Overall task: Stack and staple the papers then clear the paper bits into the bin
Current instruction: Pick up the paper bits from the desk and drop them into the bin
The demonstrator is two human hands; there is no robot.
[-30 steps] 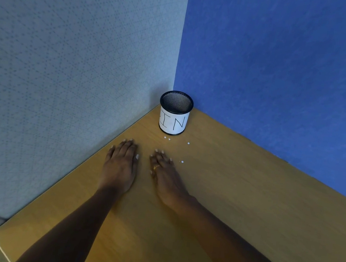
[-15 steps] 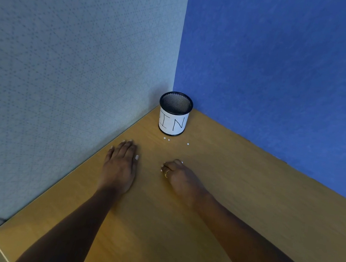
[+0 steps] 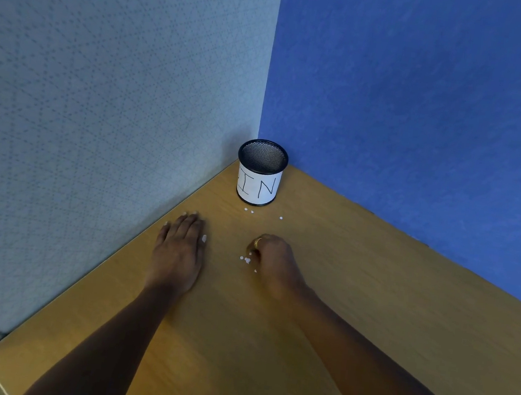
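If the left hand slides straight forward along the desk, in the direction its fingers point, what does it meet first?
Probably the grey wall. The left hand lies flat with fingers aimed toward the corner, slightly left of the bin. Depth is unclear, so it may brush the bin instead.

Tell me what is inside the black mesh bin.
Only the dark mesh inner wall of the black mesh bin with its white paper label shows from this angle. Its bottom is hidden, so any contents cannot be seen. Small white paper bits lie outside on the wooden desk.
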